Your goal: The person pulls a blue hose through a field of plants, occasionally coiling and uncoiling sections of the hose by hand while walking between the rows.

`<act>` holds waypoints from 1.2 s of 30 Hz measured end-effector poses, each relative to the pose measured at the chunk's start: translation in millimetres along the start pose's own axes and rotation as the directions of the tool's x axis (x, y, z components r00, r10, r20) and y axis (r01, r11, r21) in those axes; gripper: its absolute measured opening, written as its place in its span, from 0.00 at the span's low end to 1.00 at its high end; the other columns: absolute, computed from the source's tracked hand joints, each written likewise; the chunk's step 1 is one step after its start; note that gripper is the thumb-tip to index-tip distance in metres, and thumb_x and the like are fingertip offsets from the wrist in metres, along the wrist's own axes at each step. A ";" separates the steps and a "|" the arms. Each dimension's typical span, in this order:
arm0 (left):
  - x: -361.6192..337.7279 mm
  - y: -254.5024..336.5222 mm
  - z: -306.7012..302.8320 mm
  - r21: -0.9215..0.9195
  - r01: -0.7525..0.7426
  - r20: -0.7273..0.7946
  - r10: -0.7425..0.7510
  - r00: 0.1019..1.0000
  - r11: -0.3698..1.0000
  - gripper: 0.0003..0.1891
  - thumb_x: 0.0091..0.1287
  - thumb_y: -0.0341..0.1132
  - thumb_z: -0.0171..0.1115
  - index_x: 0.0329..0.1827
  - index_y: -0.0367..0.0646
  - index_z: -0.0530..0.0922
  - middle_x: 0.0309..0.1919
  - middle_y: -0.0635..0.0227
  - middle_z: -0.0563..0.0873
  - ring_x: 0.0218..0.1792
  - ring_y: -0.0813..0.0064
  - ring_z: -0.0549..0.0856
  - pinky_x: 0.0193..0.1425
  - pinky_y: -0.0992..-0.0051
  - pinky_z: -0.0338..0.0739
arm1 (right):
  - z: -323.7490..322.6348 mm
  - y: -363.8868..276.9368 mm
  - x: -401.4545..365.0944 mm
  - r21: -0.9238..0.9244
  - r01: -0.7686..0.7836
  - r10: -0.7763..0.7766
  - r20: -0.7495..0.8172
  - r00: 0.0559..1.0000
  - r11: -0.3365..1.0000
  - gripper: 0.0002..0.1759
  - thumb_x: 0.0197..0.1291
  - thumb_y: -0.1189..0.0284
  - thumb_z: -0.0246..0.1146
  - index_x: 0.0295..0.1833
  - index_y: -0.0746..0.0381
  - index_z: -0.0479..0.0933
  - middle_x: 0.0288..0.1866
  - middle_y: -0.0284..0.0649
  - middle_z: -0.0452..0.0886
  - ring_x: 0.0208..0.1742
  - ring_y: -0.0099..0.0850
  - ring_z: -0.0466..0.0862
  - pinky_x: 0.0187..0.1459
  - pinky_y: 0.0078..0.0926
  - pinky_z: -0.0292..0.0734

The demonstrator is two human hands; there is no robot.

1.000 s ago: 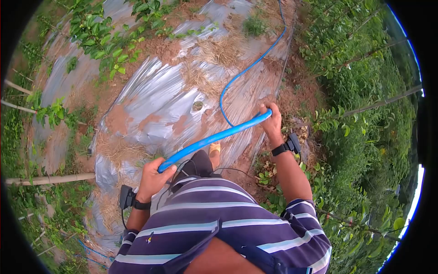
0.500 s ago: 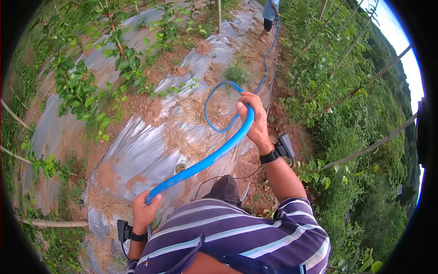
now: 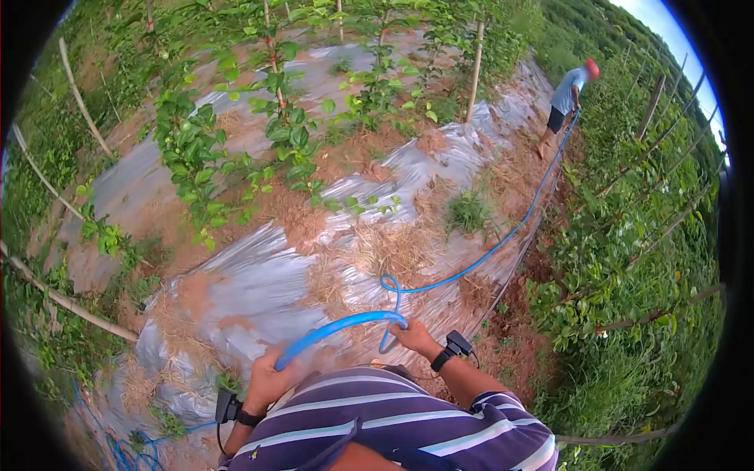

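Note:
A blue hose (image 3: 345,323) arcs between both of my hands just in front of my striped shirt. My left hand (image 3: 269,378) is closed around its near end at lower left. My right hand (image 3: 414,336) grips the hose where it bends, and from there the hose loops on the ground and runs away up the right side of the bed to another person (image 3: 567,98) in a blue shirt and red cap, who stands bent over it far off. Each wrist carries a black strapped device.
Silver plastic mulch (image 3: 259,290) with patches of straw and red soil covers the bed ahead. Leafy young plants (image 3: 196,149) on wooden stakes (image 3: 474,69) stand further back. Dense green vines on a trellis line the right side. A fallen pole (image 3: 63,302) lies at left.
My right hand has come down and back toward my body with the hose, shrinking the arc between my hands. My view has tilted up, showing the far person and more of the bed.

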State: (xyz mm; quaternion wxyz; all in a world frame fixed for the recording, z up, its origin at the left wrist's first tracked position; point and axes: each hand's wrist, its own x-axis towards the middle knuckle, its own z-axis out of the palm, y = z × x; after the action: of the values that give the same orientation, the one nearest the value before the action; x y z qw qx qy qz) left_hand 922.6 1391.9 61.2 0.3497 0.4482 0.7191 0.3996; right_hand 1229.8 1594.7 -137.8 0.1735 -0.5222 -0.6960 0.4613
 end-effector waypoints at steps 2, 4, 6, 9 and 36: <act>-0.5 20.0 13.3 -0.065 -0.009 0.017 0.010 1.000 0.998 0.10 0.66 0.35 0.72 0.40 0.36 0.85 0.23 0.79 0.79 0.27 0.88 0.72 0.30 0.81 0.65 | -9.0 -15.8 0.7 0.086 -0.078 0.072 0.068 0.995 0.993 0.19 0.65 0.57 0.67 0.38 0.65 0.84 0.24 0.38 0.84 0.25 0.26 0.85 0.30 0.30 0.79; -0.9 2.6 21.4 -0.057 0.045 0.023 -0.044 0.999 0.997 0.10 0.66 0.35 0.72 0.40 0.36 0.85 0.24 0.80 0.79 0.27 0.89 0.72 0.30 0.81 0.65 | -3.4 -6.3 9.0 0.196 -0.180 0.156 0.133 0.979 0.964 0.19 0.65 0.58 0.67 0.35 0.65 0.83 0.24 0.38 0.83 0.24 0.26 0.84 0.29 0.28 0.78; -4.1 -4.5 25.3 -0.039 0.146 0.028 -0.145 0.989 0.989 0.10 0.66 0.36 0.70 0.40 0.37 0.86 0.21 0.78 0.77 0.25 0.88 0.72 0.28 0.78 0.67 | 7.9 6.4 21.0 0.242 -0.189 0.154 0.157 0.975 0.952 0.20 0.64 0.57 0.67 0.37 0.66 0.83 0.24 0.40 0.83 0.25 0.29 0.85 0.32 0.31 0.80; -9.0 -12.9 24.8 -0.025 0.177 0.041 -0.176 0.984 0.984 0.12 0.66 0.37 0.70 0.30 0.37 0.82 0.18 0.79 0.74 0.23 0.88 0.69 0.25 0.77 0.63 | 22.8 0.5 25.8 0.302 -0.223 0.152 0.242 0.958 0.927 0.19 0.63 0.57 0.67 0.37 0.66 0.83 0.24 0.41 0.83 0.25 0.30 0.85 0.33 0.33 0.80; 6.2 -83.2 -28.8 -0.152 0.178 0.027 -0.176 0.984 0.972 0.12 0.64 0.36 0.70 0.30 0.35 0.82 0.19 0.75 0.79 0.24 0.85 0.73 0.28 0.74 0.68 | 67.7 -71.6 31.4 0.150 -0.213 0.176 0.225 0.958 0.966 0.17 0.59 0.59 0.68 0.32 0.63 0.83 0.24 0.39 0.83 0.26 0.27 0.83 0.32 0.31 0.77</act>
State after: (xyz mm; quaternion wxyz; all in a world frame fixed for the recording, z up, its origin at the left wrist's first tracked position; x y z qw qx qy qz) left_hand 865.2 1367.0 -1.0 0.4222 0.3564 0.7210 0.4183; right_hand 1127.9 1589.2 -121.1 0.0974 -0.5198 -0.6129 0.5870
